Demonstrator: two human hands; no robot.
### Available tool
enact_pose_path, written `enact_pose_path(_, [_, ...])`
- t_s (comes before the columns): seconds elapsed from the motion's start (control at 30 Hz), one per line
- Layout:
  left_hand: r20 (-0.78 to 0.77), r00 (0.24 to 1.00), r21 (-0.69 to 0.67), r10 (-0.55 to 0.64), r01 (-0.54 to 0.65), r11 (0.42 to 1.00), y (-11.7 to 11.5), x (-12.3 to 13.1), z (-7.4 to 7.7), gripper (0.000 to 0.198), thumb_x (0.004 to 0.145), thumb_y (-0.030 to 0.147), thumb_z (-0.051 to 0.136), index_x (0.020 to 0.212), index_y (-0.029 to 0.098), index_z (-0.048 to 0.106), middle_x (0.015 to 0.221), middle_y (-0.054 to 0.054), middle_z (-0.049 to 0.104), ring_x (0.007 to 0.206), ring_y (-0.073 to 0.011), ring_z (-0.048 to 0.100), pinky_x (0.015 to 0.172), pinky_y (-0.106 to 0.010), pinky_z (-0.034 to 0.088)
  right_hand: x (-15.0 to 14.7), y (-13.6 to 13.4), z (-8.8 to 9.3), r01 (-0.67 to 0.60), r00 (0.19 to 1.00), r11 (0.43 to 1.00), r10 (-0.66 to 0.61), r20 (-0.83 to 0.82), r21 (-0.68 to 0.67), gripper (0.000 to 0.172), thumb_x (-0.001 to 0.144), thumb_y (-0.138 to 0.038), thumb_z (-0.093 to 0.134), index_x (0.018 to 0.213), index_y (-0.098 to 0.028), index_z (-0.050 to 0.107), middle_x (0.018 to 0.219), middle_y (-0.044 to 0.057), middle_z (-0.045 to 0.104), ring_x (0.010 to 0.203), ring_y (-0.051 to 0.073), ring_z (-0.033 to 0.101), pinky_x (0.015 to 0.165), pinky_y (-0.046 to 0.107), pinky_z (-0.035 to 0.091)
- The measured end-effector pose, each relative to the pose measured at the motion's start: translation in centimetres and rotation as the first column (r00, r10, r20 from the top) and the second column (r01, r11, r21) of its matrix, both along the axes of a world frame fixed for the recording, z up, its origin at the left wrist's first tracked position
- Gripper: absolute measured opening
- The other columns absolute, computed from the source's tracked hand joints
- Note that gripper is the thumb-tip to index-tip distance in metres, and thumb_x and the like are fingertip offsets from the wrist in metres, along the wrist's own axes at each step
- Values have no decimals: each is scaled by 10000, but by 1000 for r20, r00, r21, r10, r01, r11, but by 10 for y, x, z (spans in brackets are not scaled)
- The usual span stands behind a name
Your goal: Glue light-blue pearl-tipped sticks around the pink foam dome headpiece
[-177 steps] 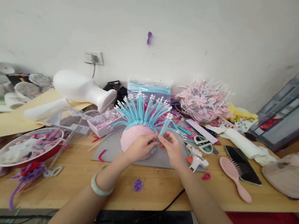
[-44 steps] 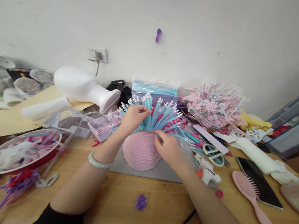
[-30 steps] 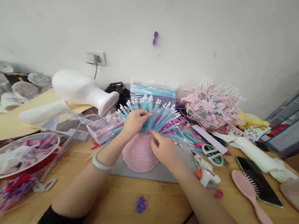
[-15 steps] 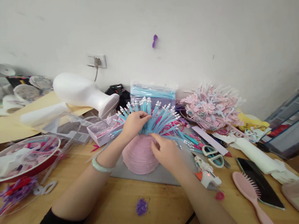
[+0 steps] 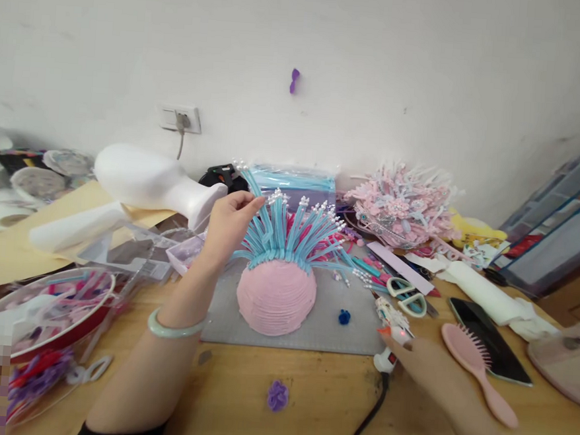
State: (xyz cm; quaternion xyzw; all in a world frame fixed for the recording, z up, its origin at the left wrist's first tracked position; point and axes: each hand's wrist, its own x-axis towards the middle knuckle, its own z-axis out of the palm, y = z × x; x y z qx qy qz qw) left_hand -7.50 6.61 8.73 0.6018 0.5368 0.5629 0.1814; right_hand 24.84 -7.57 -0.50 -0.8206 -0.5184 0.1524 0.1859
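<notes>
Sitting at the far left was a red, white-rimmed bowl (image 5: 76, 332), heaped with pink and white scraps, and beyond it a smooth white form (image 5: 139, 172) lay on its side. Then came the action: the left hand (image 5: 228, 226), pale bracelet (image 5: 175, 330) on its wrist, was raised, thumb and fingertips pinched tight on blue stems (image 5: 253, 182) tipped with white beads! Those leaned left, while a whole blue fan (image 5: 279, 236) of others stood along the far edge of the pink dome (image 5: 275, 299), square in the middle on a grey mat (image 5: 331, 341). A purple flower (image 5: 277, 395) lay in front, on bare wood; a dark blue one (image 5: 344, 317) sat on the mat, right of the dome. Farther right, the white glue gun (image 5: 384, 362), and there was the right hand (image 5: 426, 369), fingers partly curled right at it, though I couldn't tell whether they had closed around it. A pink hairbrush (image 5: 465, 349) lay just beyond, beside a dark-screened device (image 5: 499, 348).
</notes>
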Motion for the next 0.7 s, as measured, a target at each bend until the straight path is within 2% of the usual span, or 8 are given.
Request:
enact_pose_path(0.17, [-13,999,-22,-30,30,999,1,1,-2,254,705,403,533,589,181,486,512,44,356,478,-81,294,452,-220,242,-22,0,6,-59,991,974,31,-129,-219,474,745,-521,455,382,-216,438,415,44,541,422,181,509,482,299,345])
enact_pose_path(0.27, [6,1000,-8,-9,9,1000,2,-3,-1,253,699,404,536,592,179,488,506,46,354,475,-82,294,450,-219,235,-24,-5,0,85,933,991,-117,-339,-107,395,709,-478,522,424,-218,433,406,14,518,439,180,514,474,291,366])
enact_pose_path(0.33, [30,1000,-4,1,-1,1000,3,-7,1,251,695,398,537,586,178,482,498,51,341,467,-78,284,444,-218,225,-27,-7,-4,214,769,976,-148,-622,32,283,663,-461,578,541,-214,512,485,3,561,500,185,547,496,287,412])
enact_pose_path(0.4, [55,999,-1,1,-1,1000,4,-9,1,252,694,390,536,574,177,472,489,56,320,457,-74,271,439,-215,217,-32,-6,-5,305,459,946,-47,-887,108,244,618,-440,630,693,-220,558,585,-6,601,559,175,573,525,277,456])
enact_pose_path(0.47, [63,998,4,-7,6,1000,6,-11,1,256,694,383,539,564,175,467,487,58,316,456,-71,273,439,-213,219,-40,0,2,302,158,944,85,-984,130,253,602,-415,660,716,-223,541,568,-31,561,517,133,539,483,240,449])
enact_pose_path(0.5, [60,998,9,-8,7,1000,6,-11,0,256,695,381,541,562,173,470,487,58,323,457,-71,280,440,-214,223,-45,4,8,267,58,952,141,-988,152,243,616,-407,659,694,-218,529,524,-47,511,467,107,494,436,212,417])
enact_pose_path(0.57, [41,999,14,20,-21,1000,7,-14,0,250,697,374,544,563,170,487,488,56,344,462,-74,301,444,-216,235,-56,14,22,179,-32,959,227,-973,218,221,665,-405,626,723,-205,551,457,-68,420,394,74,394,361,173,319])
enact_pose_path(0.7, [33,984,38,176,-178,983,5,-28,5,216,709,363,542,614,169,552,495,51,406,472,-82,347,459,-218,275,-78,34,48,27,30,940,341,-940,341,189,678,-359,612,732,-182,574,391,-62,403,394,80,377,385,186,292])
